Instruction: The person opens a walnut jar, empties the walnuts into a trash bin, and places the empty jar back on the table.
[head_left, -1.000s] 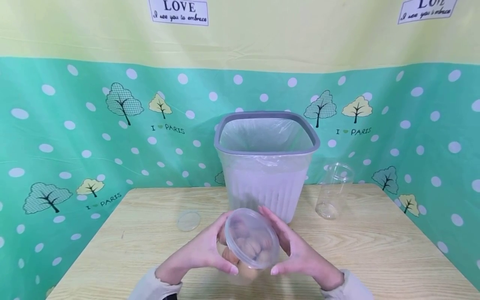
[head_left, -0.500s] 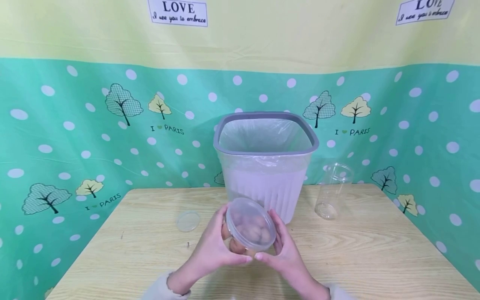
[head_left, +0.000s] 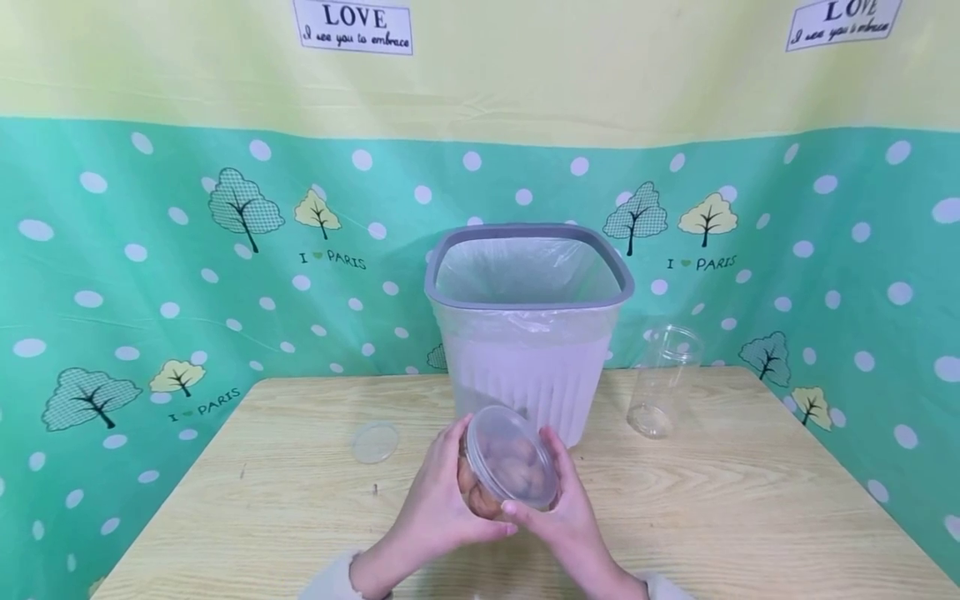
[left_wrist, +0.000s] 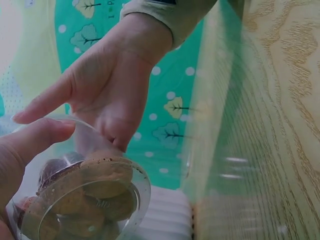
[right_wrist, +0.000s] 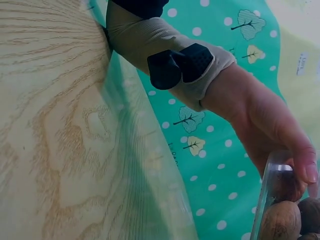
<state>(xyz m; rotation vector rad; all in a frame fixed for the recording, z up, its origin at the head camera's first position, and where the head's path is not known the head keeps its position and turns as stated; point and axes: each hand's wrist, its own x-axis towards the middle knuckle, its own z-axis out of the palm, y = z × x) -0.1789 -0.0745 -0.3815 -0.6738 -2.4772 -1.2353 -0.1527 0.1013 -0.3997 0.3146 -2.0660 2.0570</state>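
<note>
A clear plastic jar (head_left: 512, 457) with a translucent round lid is held tilted above the table, in front of the bin. Several brown, walnut-like nuts (head_left: 480, 500) show through its side. My left hand (head_left: 435, 504) grips the jar from the left, and my right hand (head_left: 570, 521) grips it from the right. Their thumbs come together at the near side. The left wrist view shows the jar's round base (left_wrist: 90, 210) with nuts behind it. In the right wrist view, more nuts (right_wrist: 281, 220) show through the jar wall. Some far-side fingers are hidden.
A pale bin (head_left: 528, 358) with a grey rim and clear liner stands behind the hands. An uncovered clear plastic jar (head_left: 660, 383) stands to its right. On the left of the wooden table (head_left: 270, 517) lies a clear disc (head_left: 376, 442), near a tiny dark speck (head_left: 375, 489).
The jar has risen slightly and turned in my hands, with its lid facing more to the right. My hands have drawn closer together, the thumbs now meeting. Bin, disc and other jar stay put.
</note>
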